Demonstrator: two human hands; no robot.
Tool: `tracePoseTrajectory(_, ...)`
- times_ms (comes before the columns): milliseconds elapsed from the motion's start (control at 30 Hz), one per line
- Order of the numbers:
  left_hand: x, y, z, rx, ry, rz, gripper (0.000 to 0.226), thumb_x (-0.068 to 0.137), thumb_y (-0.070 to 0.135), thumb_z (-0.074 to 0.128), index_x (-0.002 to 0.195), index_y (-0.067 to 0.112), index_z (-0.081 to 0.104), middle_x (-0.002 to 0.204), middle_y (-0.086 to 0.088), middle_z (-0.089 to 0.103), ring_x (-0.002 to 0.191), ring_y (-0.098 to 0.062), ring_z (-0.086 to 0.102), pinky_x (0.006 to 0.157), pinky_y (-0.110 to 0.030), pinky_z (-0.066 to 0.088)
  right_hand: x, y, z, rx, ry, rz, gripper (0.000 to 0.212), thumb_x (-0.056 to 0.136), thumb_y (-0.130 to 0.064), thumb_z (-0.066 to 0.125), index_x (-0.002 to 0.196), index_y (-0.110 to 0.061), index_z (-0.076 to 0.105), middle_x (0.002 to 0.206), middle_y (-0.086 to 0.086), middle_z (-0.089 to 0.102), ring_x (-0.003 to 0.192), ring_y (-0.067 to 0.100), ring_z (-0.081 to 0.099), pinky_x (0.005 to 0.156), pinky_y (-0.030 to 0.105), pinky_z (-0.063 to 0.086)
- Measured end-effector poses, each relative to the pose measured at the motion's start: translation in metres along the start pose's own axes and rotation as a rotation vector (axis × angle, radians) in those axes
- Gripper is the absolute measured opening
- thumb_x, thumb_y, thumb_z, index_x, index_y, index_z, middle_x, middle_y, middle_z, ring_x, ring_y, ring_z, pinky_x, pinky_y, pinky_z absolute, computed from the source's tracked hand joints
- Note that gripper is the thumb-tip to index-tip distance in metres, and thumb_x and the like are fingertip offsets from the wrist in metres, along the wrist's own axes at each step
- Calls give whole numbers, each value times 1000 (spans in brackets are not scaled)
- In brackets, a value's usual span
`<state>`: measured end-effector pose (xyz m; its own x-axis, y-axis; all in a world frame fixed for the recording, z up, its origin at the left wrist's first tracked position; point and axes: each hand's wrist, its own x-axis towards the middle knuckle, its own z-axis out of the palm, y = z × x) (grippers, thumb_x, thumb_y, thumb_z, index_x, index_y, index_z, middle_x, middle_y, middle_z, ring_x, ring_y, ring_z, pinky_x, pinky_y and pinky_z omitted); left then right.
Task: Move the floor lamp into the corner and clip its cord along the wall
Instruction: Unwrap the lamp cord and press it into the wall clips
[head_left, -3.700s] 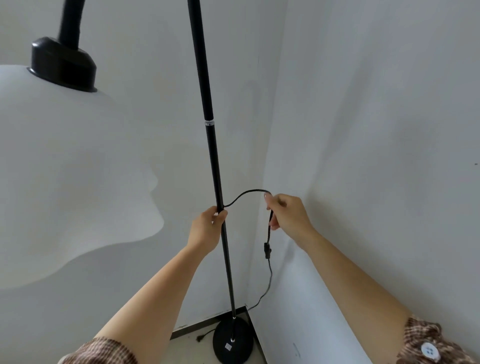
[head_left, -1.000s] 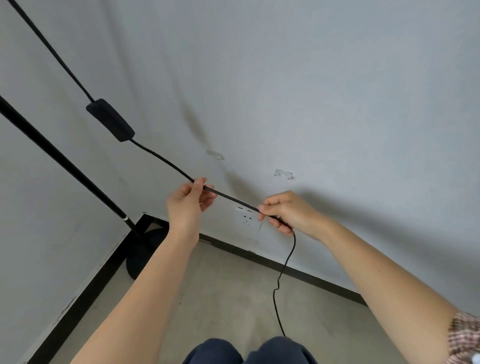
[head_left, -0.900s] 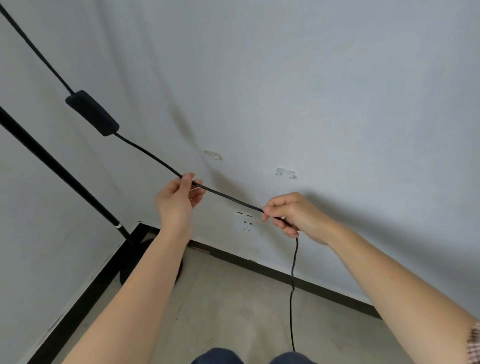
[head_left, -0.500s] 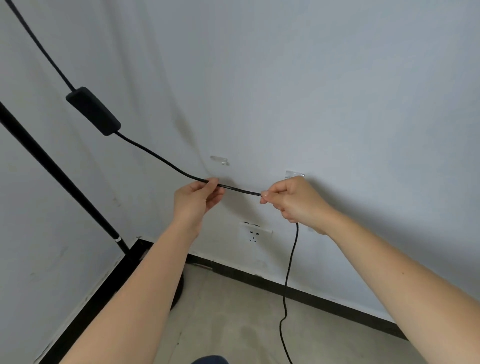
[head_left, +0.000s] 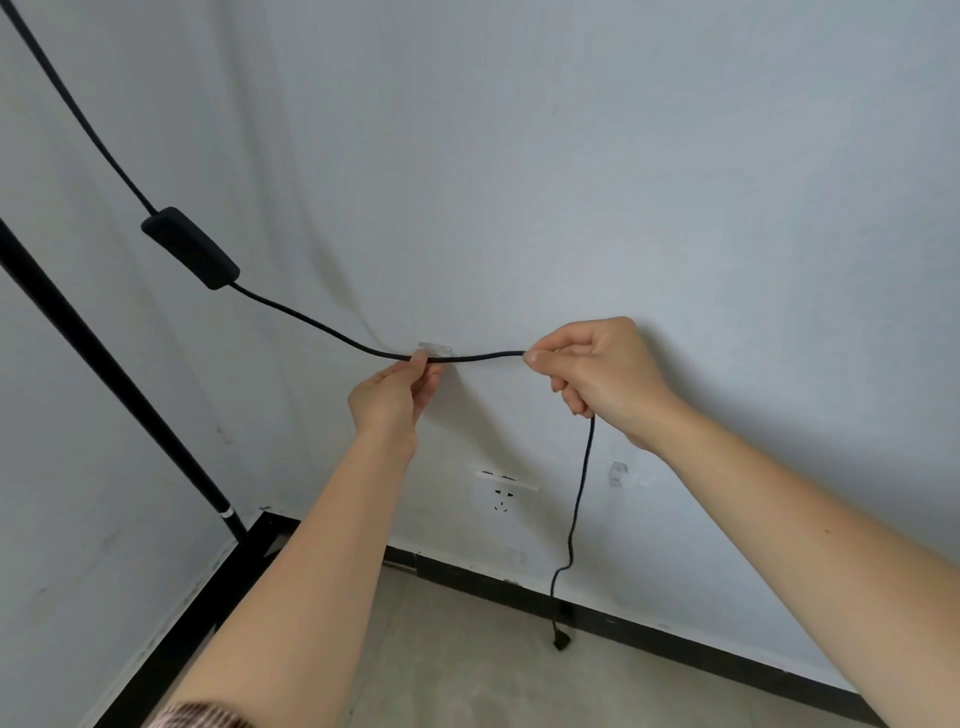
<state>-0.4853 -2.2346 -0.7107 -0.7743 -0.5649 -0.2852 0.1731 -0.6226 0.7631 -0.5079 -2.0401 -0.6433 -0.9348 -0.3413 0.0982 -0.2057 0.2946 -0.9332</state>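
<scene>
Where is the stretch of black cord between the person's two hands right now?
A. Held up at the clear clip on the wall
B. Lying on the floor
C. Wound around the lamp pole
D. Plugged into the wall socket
A: the left hand and right hand hold the cord level against the clear clip, above the socket.

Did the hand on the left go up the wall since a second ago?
Yes. The left hand was level with the wall socket a second ago; now it is above it, pinching the black cord at the clear wall clip.
</scene>
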Motion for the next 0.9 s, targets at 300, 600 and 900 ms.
tracePoseTrajectory(300, 7, 5, -3, -38, -47, -81, 7, 88, 3, 61, 86, -3, 65, 78, -11, 69, 58, -14, 72, 53, -18, 56, 9, -10, 5, -46, 183, -116, 10, 82, -14, 68, 73, -11, 70, 43, -9, 60, 32, 6, 51, 35, 12, 36)
tracePoseTrajectory(600, 9, 7, -2, 38, -78, -55, 11, 86, 9, 63, 95, 3, 62, 75, -8, 67, 60, -16, 69, 56, -22, 58, 2, 10, -4, -328, 63, -10, 14, 78, -14, 68, 66, -18, 72, 56, 3, 68, 32, 8, 51, 36, 16, 41)
tracePoseTrajectory(900, -2, -3, 0, 134, -110, -64, 18, 87, 24, 64, 93, 9, 59, 77, -6, 65, 59, -16, 68, 54, -25, 57, -1, 20, -5, -352, 9, 42, 8, 80, -20, 70, 79, -16, 77, 61, 4, 69, 29, 8, 50, 34, 11, 35)
